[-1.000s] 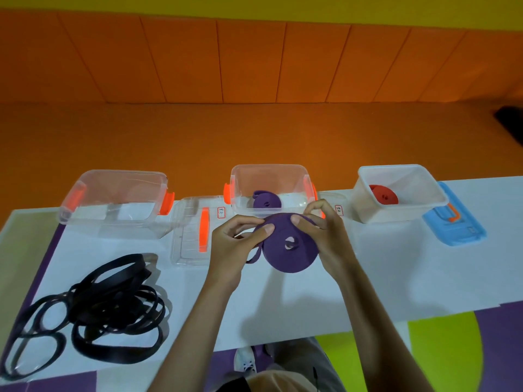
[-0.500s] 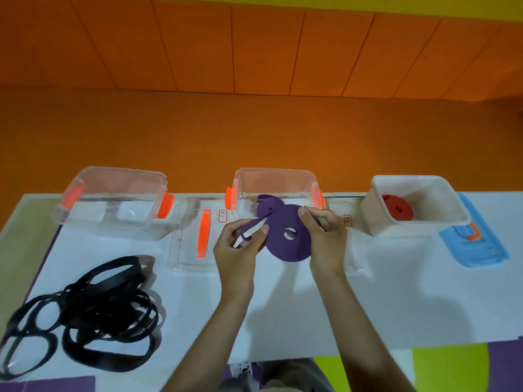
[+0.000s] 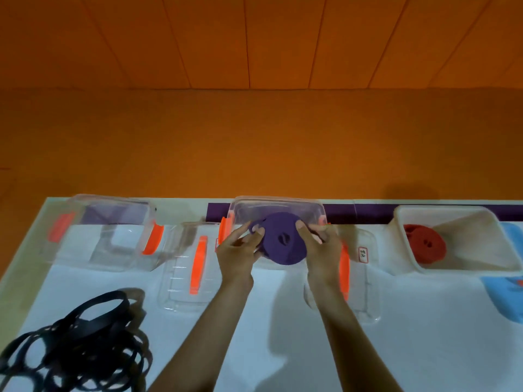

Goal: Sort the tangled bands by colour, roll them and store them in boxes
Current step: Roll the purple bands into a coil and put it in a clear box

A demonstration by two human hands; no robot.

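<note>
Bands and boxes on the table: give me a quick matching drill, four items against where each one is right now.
Items:
1. purple roll
2. red roll
3. black bands
4. left clear box

States:
A. tangled loose on the table, near left
B. empty
C. held by both hands at the middle clear box
D. inside the white box

Pairs: 1-C, 2-D, 3-A, 4-B

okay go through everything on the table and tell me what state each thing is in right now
purple roll: coiled, held by both hands at the middle box's opening
left hand: gripping the roll
right hand: gripping the roll
middle box: open, lid off
left box: open, no bands inside
right box: open, red roll inside
black bands: tangled, unrolled
</note>
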